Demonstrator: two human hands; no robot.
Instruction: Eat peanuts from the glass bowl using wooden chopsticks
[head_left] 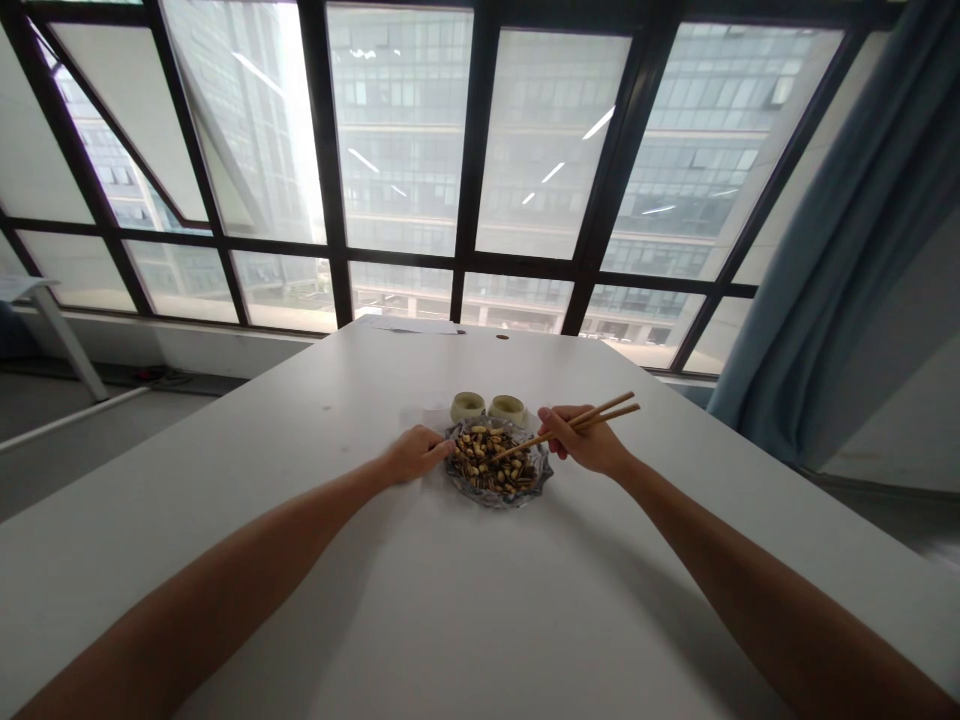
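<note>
A clear, scalloped glass bowl (pixel 495 497) stands on the white table, filled with a mix of dark seeds and pale nuts (pixel 491 462). My left hand (pixel 414 453) is closed at the bowl's left rim, thumb on the edge. My right hand (pixel 581 437), right of the bowl, grips a pair of wooden chopsticks (pixel 600 413); their tips reach down into the seeds and nuts. Just behind the bowl are two small pale green cups (pixel 468 405) side by side, the right one (pixel 507 408) near my right hand. Whether the tips pinch anything is too small to tell.
The long white table (pixel 300 420) reaches toward large windows. White paper (pixel 416 325) lies at its far edge, near a small brown round spot (pixel 502 337). A blue curtain (pixel 817 260) hangs at the right, and another table (pixel 64 335) stands at the left.
</note>
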